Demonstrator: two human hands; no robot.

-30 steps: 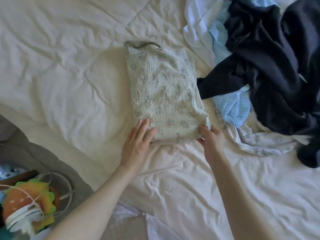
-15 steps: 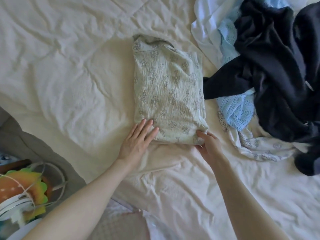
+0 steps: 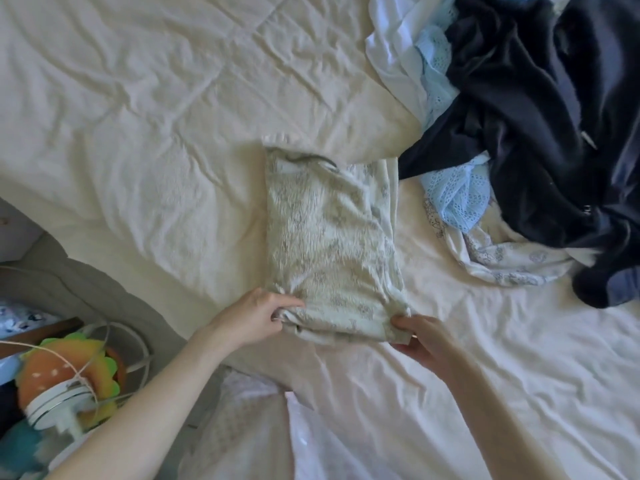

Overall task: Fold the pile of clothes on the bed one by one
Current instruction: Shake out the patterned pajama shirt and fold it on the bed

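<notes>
Now pinching near corners of printed garment [image 3: 329, 244]: left hand [image 3: 258, 315], right hand [image 3: 420, 337], flat half a second ago. On bed [image 3: 156, 116], mid-fold; probably folding upward. Pile [image 3: 540, 109] waiting, far right.

Rumpled cream bed sheet [image 3: 156, 98], soft daylight

Count: two hands, one folded garment, one pile, one bed.

One folded patterned garment [image 3: 332, 244] on one cream bed sheet [image 3: 138, 116]. Two hands: left hand [image 3: 258, 315], right hand [image 3: 420, 336]. Pile holds at least four pieces: one dark navy garment [image 3: 540, 109], one light blue lace piece [image 3: 457, 199], one white garment [image 3: 391, 46], one white printed piece [image 3: 502, 261]. One burger-shaped plush [image 3: 65, 365] off bed.
</notes>
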